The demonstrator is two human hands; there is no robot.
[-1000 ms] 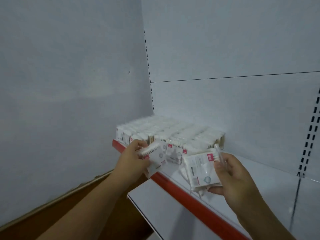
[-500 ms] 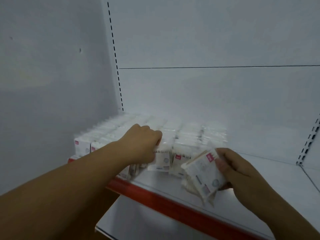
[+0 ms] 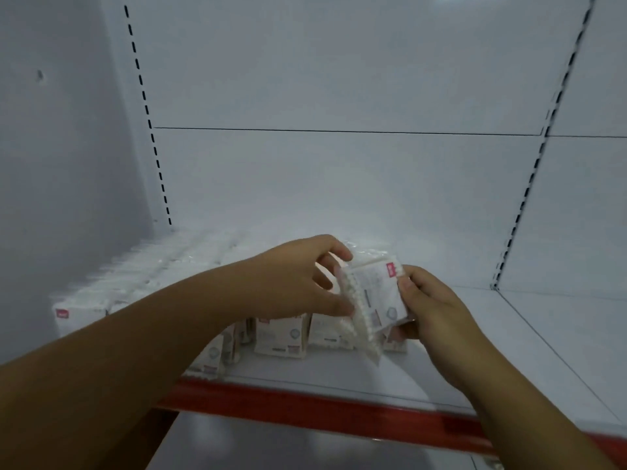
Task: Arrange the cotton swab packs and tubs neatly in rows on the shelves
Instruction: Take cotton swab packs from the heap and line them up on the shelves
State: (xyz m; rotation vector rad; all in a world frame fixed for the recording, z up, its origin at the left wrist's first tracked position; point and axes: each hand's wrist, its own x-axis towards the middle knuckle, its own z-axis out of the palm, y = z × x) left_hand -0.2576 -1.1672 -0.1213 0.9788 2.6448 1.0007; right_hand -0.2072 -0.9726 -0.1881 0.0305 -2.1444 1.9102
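Both of your hands meet on one cotton swab pack (image 3: 376,296), held up in the air just over the right end of the rows of packs (image 3: 280,337). Your right hand (image 3: 431,307) has it from the side away from the rows, thumb pressed on the printed face and fingers curled behind. There may be a second pack tucked behind it, but that is hard to tell. Your left hand (image 3: 298,279) comes in from the rows' side and pinches the near edge, forefinger hooked over the top corner and thumb low on the line of swab heads.

The pack's long axis runs nearly up and down, leaning a little, with its lower end hanging towards the shelf (image 3: 509,351) in front of the last standing pack. The rows fill the shelf back to the rear panel. The bare shelf lies on their far side, beyond your right hand.

That is the relation that counts here. The open slot lies beside the end of the rows, almost under the pack, and your right hand is the nearer one. By my reckoning you want the pack squared upright and its face turned out towards the red strip (image 3: 305,405) like the others.
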